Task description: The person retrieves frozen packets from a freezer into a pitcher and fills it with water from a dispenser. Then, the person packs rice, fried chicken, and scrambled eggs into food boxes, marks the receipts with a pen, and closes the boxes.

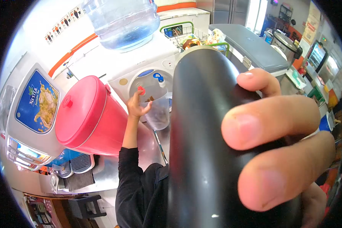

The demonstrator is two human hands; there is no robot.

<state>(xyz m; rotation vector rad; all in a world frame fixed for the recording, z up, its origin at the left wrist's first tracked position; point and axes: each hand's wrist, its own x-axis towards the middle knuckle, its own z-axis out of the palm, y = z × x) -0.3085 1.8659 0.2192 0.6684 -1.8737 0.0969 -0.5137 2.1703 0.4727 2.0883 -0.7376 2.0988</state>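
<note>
My right hand (277, 140) is wrapped round a large black tumbler (201, 133), held close to the camera and filling the middle of the head view. The tumbler's light rim faces away at its far end; whatever is inside is hidden. Farther off, my left hand (137, 105), in a black sleeve, reaches to the red tap (141, 90) of a white water dispenser (126, 79). Its fingertips are at the tap and the thumb stands apart. Beside it is a blue tap (159, 78), and below the taps sits a clear plastic pitcher (158, 116).
A pink lidded drink cooler (102, 121) stands left of my left arm, with a Nestea machine (36, 106) beyond it. A big water bottle (121, 26) tops the dispenser. Behind are a wire basket (178, 32) and a grey-lidded chest (250, 47).
</note>
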